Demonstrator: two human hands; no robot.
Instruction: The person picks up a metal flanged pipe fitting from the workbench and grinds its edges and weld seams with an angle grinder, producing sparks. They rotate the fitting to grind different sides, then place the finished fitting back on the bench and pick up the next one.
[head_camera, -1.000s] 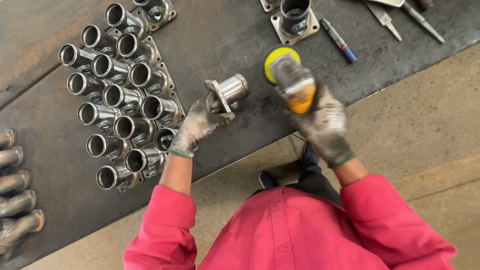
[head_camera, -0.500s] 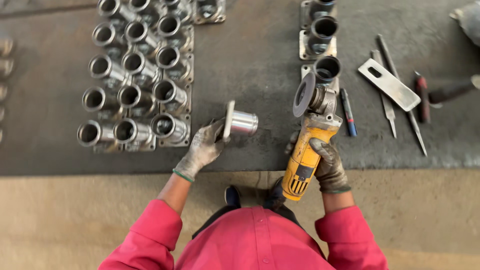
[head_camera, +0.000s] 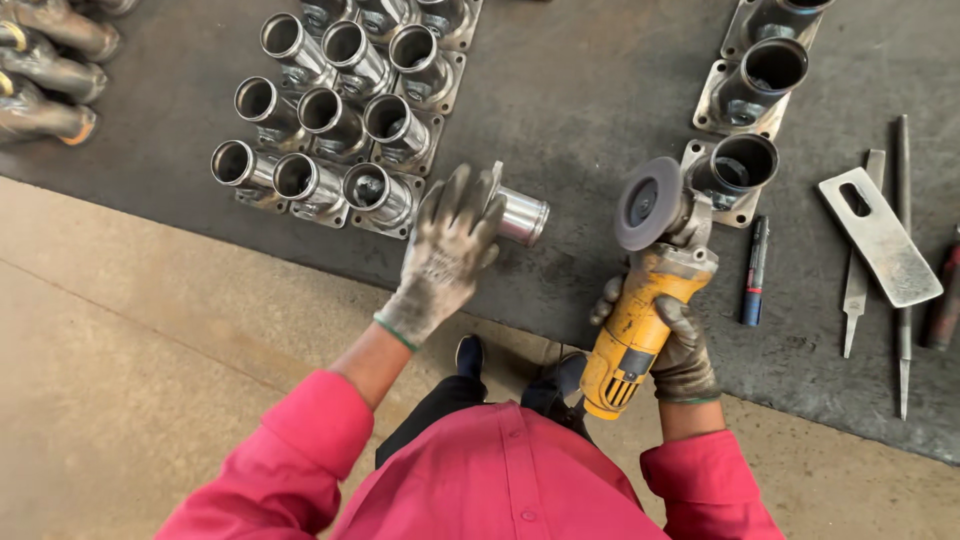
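Yellow grinder (head_camera: 640, 330), grey disc (head_camera: 648, 203); silver tube (head_camera: 520, 215); grey gloves; pink sleeves (head_camera: 300, 440); blue marker (head_camera: 755, 270).

**Dark metal surface and its load**

The surface (head_camera: 600, 90) is a dark, scuffed steel sheet running above a tan concrete floor (head_camera: 130, 380). On it, at left, stands a packed cluster of flanged steel tubes (head_camera: 340, 120), open ends up. Bent pipes (head_camera: 50, 70) lie at the far left corner. Three more flanged tubes (head_camera: 750, 100) line up at right. Beside them lie a blue marker (head_camera: 755, 270), a slotted flat plate (head_camera: 880, 235) and long files (head_camera: 903, 260).
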